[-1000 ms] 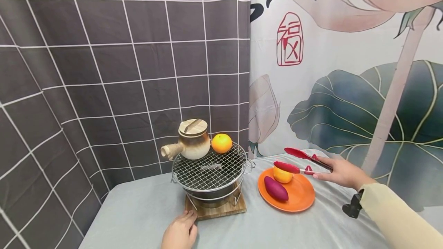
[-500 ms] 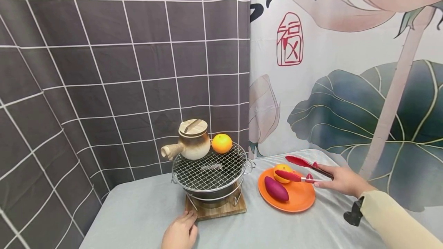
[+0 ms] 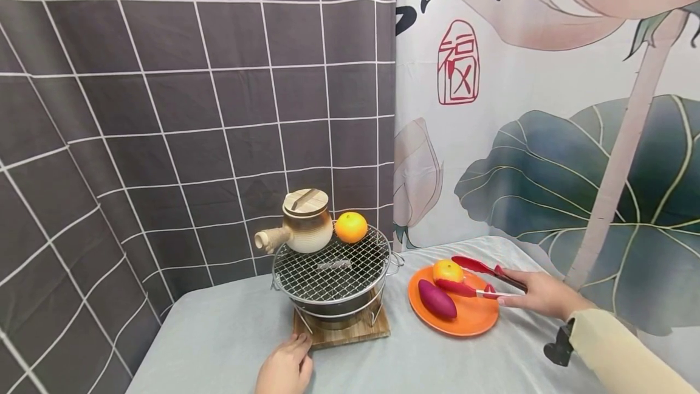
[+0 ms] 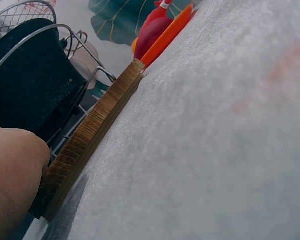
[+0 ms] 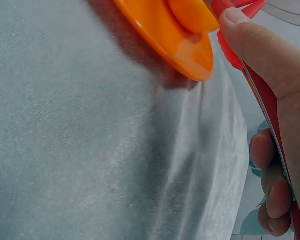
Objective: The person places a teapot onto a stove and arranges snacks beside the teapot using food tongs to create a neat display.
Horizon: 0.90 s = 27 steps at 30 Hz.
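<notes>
My right hand (image 3: pixel 544 293) grips red-tipped tongs (image 3: pixel 459 287), their arms apart. The tong tips lie on either side of an orange (image 3: pixel 447 270); whether they touch it I cannot tell. Beside that fruit is a purple sweet potato (image 3: pixel 437 298), on an orange plate (image 3: pixel 477 316). In the right wrist view, the thumb and fingers wrap the tongs' handle (image 5: pixel 265 100). My left hand (image 3: pixel 284 366) rests its fingers against the front left corner of a wooden board (image 3: pixel 352 335). The left wrist view shows that hand at the board's edge (image 4: pixel 97 125); its fingertips are hidden.
A round stove with a wire grill (image 3: pixel 355 278) stands on the board. On the grill sit a lidded clay pot (image 3: pixel 308 233) with a side handle, another orange (image 3: pixel 351 227) and a small grey piece (image 3: pixel 334 264). Grey cloth (image 3: pixel 219 333) covers the table; curtains hang behind.
My right hand has lowered the tongs, so the tips now flank the orange on the plate instead of hovering above it. The left hand has stayed at the board.
</notes>
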Available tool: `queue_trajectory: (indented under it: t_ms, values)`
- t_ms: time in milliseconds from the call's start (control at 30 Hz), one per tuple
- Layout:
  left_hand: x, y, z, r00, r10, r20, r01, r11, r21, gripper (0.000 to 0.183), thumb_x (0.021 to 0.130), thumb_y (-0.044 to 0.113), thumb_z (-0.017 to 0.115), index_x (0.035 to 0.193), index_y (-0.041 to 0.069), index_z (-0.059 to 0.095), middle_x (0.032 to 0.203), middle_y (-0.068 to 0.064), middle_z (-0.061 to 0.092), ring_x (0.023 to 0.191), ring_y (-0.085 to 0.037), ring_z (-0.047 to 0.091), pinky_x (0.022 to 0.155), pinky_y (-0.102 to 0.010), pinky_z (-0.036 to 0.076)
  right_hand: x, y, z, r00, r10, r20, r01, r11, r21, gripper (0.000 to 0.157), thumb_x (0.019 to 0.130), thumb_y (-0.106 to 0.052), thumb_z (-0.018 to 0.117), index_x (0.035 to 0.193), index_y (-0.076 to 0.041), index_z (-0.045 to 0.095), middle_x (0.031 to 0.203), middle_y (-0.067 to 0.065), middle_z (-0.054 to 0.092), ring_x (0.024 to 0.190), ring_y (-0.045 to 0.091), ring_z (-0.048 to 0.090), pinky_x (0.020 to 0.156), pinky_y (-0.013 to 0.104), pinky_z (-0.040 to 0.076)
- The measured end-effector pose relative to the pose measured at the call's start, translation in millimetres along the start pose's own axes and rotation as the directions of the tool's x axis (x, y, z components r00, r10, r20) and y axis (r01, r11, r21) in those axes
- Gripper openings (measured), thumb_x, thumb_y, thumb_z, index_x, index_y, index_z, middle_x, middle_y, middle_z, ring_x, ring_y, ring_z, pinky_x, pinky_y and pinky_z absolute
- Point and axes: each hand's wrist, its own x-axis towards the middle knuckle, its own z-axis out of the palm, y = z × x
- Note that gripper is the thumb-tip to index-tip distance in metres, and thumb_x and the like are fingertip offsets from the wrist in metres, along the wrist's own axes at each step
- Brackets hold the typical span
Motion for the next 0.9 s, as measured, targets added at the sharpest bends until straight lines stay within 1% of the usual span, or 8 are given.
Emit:
queue_trajectory:
  t_ms: [133, 233, 500, 700, 900]
  values:
    - [-0.3, 0.9, -0.6, 1.0, -0.006, 0.005, 0.006, 1.0, 0.001, 0.025, 0.074, 0.006, 0.072, 0.098, 0.004, 0.079, 0.101, -0.009, 0.077, 0.095, -0.028, 0.074, 0.084, -0.043, 0.06, 0.2, -0.8, 2.2, 1.0, 0.017, 0.01, -0.017, 1.0, -0.001, 0.097, 0.083, -0.063, 0.07, 0.151, 0.0, 0.042, 0.144, 0.03, 0.051, 0.126, 0.056, 0.049, 0.087, 0.074, 0.048]
    - [-0.3, 1.9, -1.3, 1.0, -0.028, 0.013, 0.028, 1.0, -0.004, 0.024, 0.075, 0.006, 0.071, 0.098, 0.004, 0.079, 0.102, -0.009, 0.077, 0.096, -0.028, 0.074, 0.083, -0.042, 0.06, 0.0, -1.6, 3.2, 1.0, 0.021, 0.012, -0.021, 1.0, -0.004, 0.098, 0.082, -0.064, 0.07, 0.151, 0.0, 0.042, 0.144, 0.03, 0.051, 0.126, 0.056, 0.049, 0.087, 0.074, 0.048]
    - [0.2, 3.4, -3.8, 0.995, -0.073, 0.069, 0.074, 0.997, -0.013, 0.025, 0.078, 0.006, 0.069, 0.101, 0.004, 0.079, 0.105, -0.009, 0.077, 0.099, -0.027, 0.073, 0.086, -0.042, 0.059, 0.0, -2.1, 4.5, 1.0, 0.008, 0.005, -0.008, 1.0, -0.009, 0.096, 0.082, -0.064, 0.07, 0.151, -0.002, 0.044, 0.144, 0.029, 0.052, 0.125, 0.056, 0.05, 0.085, 0.073, 0.049]
    - [1.1, 3.9, -4.2, 0.996, -0.066, 0.056, 0.067, 0.998, -0.013, 0.025, 0.077, 0.006, 0.07, 0.1, 0.004, 0.079, 0.104, -0.009, 0.077, 0.099, -0.027, 0.074, 0.086, -0.042, 0.059, 1.3, -2.1, 6.1, 1.0, 0.006, -0.003, -0.006, 1.0, -0.028, 0.092, 0.083, -0.064, 0.069, 0.149, -0.003, 0.047, 0.141, 0.028, 0.054, 0.123, 0.055, 0.052, 0.086, 0.074, 0.049]
    - [0.8, 2.6, -2.9, 0.997, -0.057, 0.05, 0.057, 0.998, -0.013, 0.024, 0.077, 0.006, 0.07, 0.1, 0.004, 0.079, 0.104, -0.009, 0.077, 0.099, -0.027, 0.074, 0.086, -0.041, 0.059, 2.5, -1.5, 8.6, 1.0, -0.019, -0.017, 0.018, 0.999, -0.051, 0.086, 0.084, -0.062, 0.069, 0.147, -0.006, 0.051, 0.137, 0.026, 0.059, 0.12, 0.053, 0.056, 0.085, 0.073, 0.049]
